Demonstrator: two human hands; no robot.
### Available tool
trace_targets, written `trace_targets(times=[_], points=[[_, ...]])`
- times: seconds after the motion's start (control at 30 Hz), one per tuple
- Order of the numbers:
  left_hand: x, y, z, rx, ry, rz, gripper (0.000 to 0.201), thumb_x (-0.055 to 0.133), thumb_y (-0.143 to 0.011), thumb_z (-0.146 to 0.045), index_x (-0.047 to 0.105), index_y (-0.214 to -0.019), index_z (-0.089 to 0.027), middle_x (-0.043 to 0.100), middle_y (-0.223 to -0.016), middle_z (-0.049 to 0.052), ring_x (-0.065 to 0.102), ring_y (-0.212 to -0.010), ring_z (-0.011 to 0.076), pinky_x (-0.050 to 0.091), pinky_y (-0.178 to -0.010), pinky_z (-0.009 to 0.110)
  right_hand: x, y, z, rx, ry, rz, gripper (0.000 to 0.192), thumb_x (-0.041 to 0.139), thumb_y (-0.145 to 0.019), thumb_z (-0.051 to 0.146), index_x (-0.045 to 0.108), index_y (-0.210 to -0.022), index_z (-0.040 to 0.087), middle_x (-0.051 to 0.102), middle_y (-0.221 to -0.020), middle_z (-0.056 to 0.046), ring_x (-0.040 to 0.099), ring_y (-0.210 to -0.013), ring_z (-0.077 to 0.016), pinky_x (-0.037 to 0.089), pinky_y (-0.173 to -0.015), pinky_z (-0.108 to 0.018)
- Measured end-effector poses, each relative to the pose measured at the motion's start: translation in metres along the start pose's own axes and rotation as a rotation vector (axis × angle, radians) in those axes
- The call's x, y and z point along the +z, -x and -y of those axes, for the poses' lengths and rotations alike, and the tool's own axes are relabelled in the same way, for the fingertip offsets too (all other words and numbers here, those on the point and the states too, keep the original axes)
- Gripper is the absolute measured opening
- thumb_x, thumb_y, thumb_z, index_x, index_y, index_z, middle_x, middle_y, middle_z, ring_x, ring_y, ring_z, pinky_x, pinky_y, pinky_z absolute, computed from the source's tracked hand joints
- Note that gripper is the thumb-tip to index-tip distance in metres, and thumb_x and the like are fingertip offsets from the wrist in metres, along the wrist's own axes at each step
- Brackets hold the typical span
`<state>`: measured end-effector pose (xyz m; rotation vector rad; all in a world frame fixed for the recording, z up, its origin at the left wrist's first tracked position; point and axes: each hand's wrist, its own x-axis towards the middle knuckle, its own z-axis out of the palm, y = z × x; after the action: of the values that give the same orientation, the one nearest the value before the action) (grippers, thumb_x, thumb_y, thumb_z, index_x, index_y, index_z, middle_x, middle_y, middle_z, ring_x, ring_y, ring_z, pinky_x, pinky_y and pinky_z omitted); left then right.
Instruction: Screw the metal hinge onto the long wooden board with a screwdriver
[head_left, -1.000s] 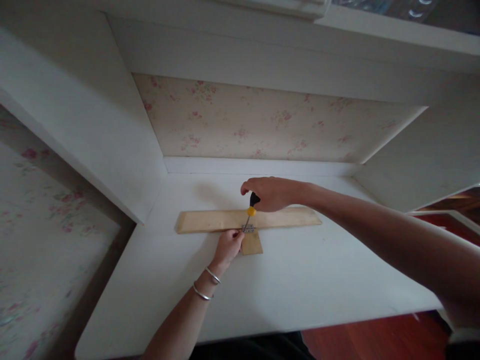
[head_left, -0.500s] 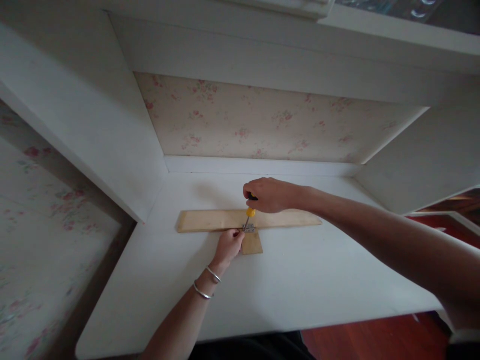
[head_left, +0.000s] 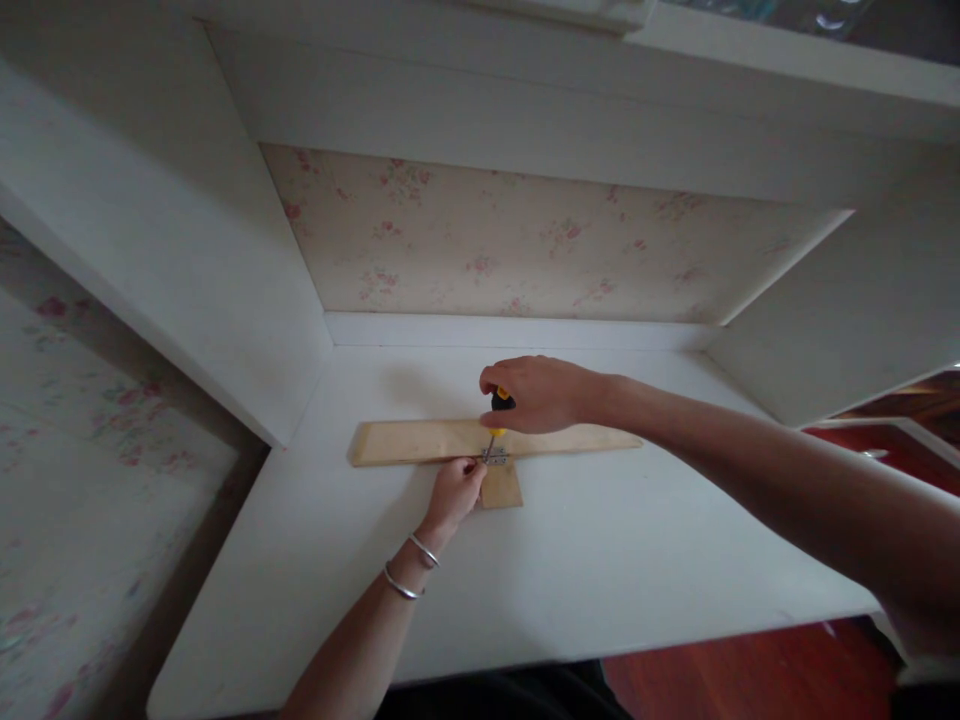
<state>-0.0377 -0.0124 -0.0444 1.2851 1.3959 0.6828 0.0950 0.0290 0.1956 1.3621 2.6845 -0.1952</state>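
Head view gives us first the white desk [head_left: 600,560], boxed in by white side panels and a floral back wall [head_left: 510,240] at twelve o'clock. On the desk a long wooden board [head_left: 405,441] lies flat, running from nine o'clock to three o'clock, with a small wooden block [head_left: 504,488] butted against its near edge at six o'clock. A small metal hinge [head_left: 495,457] bridges the two where they meet.

Our right hand [head_left: 536,393] comes in from three o'clock and is closed around the black-and-yellow handle of a screwdriver [head_left: 497,418]; the tool stands nearly upright under the fist, at its seven o'clock, with the tip down on the hinge. Our left hand [head_left: 454,493], with two silver bangles [head_left: 412,568] on the wrist, reaches up from six o'clock; its fingertips pinch together just beside the hinge, which sits at the hand's one o'clock. Whether they grip a screw we cannot tell
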Motion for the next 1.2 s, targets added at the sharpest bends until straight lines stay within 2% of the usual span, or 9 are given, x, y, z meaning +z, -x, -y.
trace_targets(times=[0.07,0.17,0.3,0.6,0.73,0.87,0.93,1.03,1.2], points=[[0.0000,-0.0003,0.0004,0.011,-0.001,0.000,0.026,0.049,-0.079,-0.038,0.055,-0.064,-0.017,0.049,-0.044,-0.003,0.043,-0.036,0.0078,0.025,-0.037,0.019,0.0010,0.0005,-0.0001,-0.012,0.001,-0.001,0.024,0.045,-0.083,0.036,0.059,-0.095,0.019,0.064,-0.095,-0.008,0.059,-0.082,-0.0205,0.037,-0.065,-0.029],[-0.0006,0.0001,-0.0002,0.008,-0.007,0.008,0.027,0.049,-0.079,-0.038,0.055,-0.063,-0.017,0.049,-0.043,-0.003,0.043,-0.036,0.0074,0.025,-0.038,0.019,0.0015,0.0022,-0.0010,-0.054,-0.026,0.011,0.027,0.051,-0.077,0.026,0.057,-0.103,0.022,0.061,-0.109,-0.007,0.059,-0.086,-0.0189,0.038,-0.067,-0.028],[-0.0012,0.0019,-0.0024,-0.004,0.006,0.015,0.027,0.049,-0.079,-0.038,0.054,-0.063,-0.017,0.049,-0.044,-0.004,0.042,-0.035,0.0073,0.025,-0.037,0.019,0.0012,0.0035,-0.0015,0.007,-0.013,0.020,0.034,0.052,-0.079,0.039,0.056,-0.108,0.022,0.062,-0.107,-0.008,0.059,-0.088,-0.0220,0.039,-0.067,-0.030],[-0.0022,0.0032,-0.0050,-0.015,0.009,0.023,0.028,0.049,-0.080,-0.039,0.056,-0.065,-0.016,0.048,-0.044,-0.004,0.042,-0.036,0.0073,0.024,-0.038,0.019,0.0003,0.0022,-0.0008,0.035,0.008,0.021,0.035,0.051,-0.080,0.038,0.055,-0.111,0.022,0.062,-0.110,-0.009,0.059,-0.090,-0.0230,0.041,-0.069,-0.031],[-0.0021,0.0031,-0.0048,-0.017,0.014,0.020,0.028,0.050,-0.080,-0.039,0.056,-0.066,-0.016,0.048,-0.045,-0.004,0.041,-0.035,0.0071,0.024,-0.037,0.019,-0.0009,0.0025,0.0005,-0.020,-0.012,0.044,0.033,0.051,-0.078,0.027,0.055,-0.111,0.022,0.059,-0.116,-0.008,0.059,-0.090,-0.0204,0.041,-0.071,-0.029],[-0.0022,0.0048,-0.0076,-0.029,0.038,0.025,0.026,0.050,-0.079,-0.038,0.055,-0.066,-0.016,0.047,-0.044,-0.004,0.040,-0.034,0.0071,0.022,-0.034,0.018,-0.0012,0.0025,0.0022,0.046,0.010,0.035,0.038,0.051,-0.080,0.040,0.054,-0.113,0.023,0.060,-0.113,-0.009,0.060,-0.088,-0.0227,0.041,-0.068,-0.031],[-0.0025,0.0056,-0.0088,-0.017,0.044,0.034,0.027,0.050,-0.079,-0.038,0.055,-0.065,-0.016,0.046,-0.044,-0.004,0.040,-0.034,0.0071,0.022,-0.034,0.018,-0.0009,0.0021,0.0022,0.052,0.020,0.016,0.031,0.043,-0.084,0.036,0.057,-0.107,0.020,0.063,-0.106,-0.009,0.060,-0.089,-0.0230,0.041,-0.069,-0.031],[-0.0027,0.0063,-0.0090,-0.018,0.045,0.043,0.027,0.049,-0.080,-0.038,0.054,-0.065,-0.016,0.047,-0.045,-0.004,0.040,-0.034,0.0069,0.022,-0.034,0.018,-0.0009,0.0022,0.0012,-0.007,0.002,0.032,0.033,0.049,-0.078,0.028,0.055,-0.110,0.022,0.060,-0.113,-0.008,0.060,-0.090,-0.0212,0.041,-0.069,-0.030],[-0.0019,0.0058,-0.0053,-0.019,0.060,0.028,0.026,0.050,-0.079,-0.038,0.054,-0.064,-0.016,0.048,-0.046,-0.004,0.041,-0.035,0.0068,0.023,-0.035,0.018,-0.0014,0.0025,0.0000,0.071,0.072,0.020,0.037,0.047,-0.082,0.040,0.054,-0.113,0.022,0.061,-0.110,-0.009,0.060,-0.092,-0.0250,0.041,-0.069,-0.032]])
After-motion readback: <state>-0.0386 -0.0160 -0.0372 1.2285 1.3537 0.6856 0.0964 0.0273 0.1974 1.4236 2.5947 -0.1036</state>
